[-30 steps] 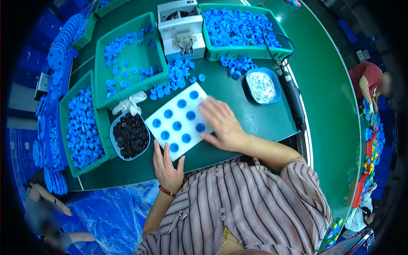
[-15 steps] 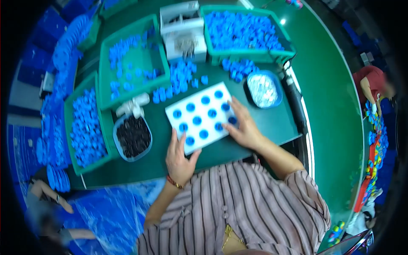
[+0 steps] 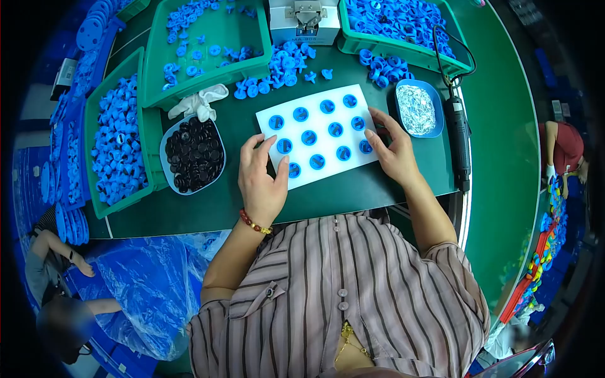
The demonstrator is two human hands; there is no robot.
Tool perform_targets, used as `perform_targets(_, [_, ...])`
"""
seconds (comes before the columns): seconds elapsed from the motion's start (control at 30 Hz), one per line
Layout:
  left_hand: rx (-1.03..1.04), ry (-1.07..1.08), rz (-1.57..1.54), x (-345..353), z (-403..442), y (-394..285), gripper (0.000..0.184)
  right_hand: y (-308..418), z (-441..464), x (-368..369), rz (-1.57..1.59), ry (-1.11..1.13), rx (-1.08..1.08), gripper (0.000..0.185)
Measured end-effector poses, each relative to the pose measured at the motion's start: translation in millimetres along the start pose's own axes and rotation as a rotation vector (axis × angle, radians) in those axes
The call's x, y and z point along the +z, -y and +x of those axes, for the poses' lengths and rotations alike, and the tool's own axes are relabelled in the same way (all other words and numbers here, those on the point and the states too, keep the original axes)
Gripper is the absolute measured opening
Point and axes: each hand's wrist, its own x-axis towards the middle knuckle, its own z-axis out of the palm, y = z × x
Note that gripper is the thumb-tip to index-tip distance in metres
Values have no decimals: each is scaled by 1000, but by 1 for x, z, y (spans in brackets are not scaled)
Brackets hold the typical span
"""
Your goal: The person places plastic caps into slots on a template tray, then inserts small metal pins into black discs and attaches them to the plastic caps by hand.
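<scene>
A white board lies on the green table, tilted slightly in view, with rows of several blue round parts set in it. Dark bits show in the middles of these parts. My left hand grips the board's left edge, with the thumb by the lower left corner. At the opposite edge, my right hand holds the board, its thumb over the top near a blue part. Black round pieces fill a blue bowl left of my left hand. To the right of my right hand stands a bowl of small silvery pieces.
Green bins of blue parts stand at the back and left. Loose blue pieces lie beyond the board, near a white machine. A white glove, a black electric screwdriver and co-workers are at the sides.
My view has shifted, so the table things sit higher in it. Both hands stay at the board's edges; the right fingers have moved off its top onto the right edge.
</scene>
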Motion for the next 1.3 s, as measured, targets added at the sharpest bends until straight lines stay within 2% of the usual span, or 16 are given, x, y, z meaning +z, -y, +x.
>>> perform_targets(0.13, [-40,9,-40,-5,17,2,37,2,7,-2,86,6,51,42])
perform_targets(0.23, [138,20,187,-15,45,5,32,2,12,-1,40,-6,38,39])
perform_targets(0.3, [147,108,173,-18,63,8,31,8,15,-2,-176,21,-31,37])
perform_targets(0.37, [218,303,222,-21,77,13,27,9,17,-1,-187,12,-41,36])
perform_targets(0.53, [187,329,274,-22,85,11,23,16,18,-2,-157,-67,-102,35])
perform_targets(0.63, [222,260,255,-11,78,11,22,14,24,-11,-190,-102,-185,33])
perform_targets(0.7, [174,173,329,-5,74,8,22,16,27,-20,-229,-142,-218,29])
perform_targets(0.87, [178,60,429,4,66,1,24,-3,36,-58,-361,-330,-186,19])
perform_targets(0.9, [209,23,456,3,64,2,25,0,34,-65,-430,-313,-84,18])
perform_targets(0.97, [201,63,430,-5,62,4,22,-10,32,-78,-636,-233,-19,17])
perform_targets(1.0, [183,98,369,-9,60,6,21,-15,31,-81,-634,-229,-20,17])
perform_targets(1.07, [150,134,273,-13,55,10,22,-24,30,-82,-746,-195,-159,18])
perform_targets(1.17, [105,78,201,-5,51,12,22,-26,34,-79,-743,-129,-79,16])
perform_targets(1.3, [100,49,210,0,52,15,19,-30,39,-77,-727,-149,-85,13])
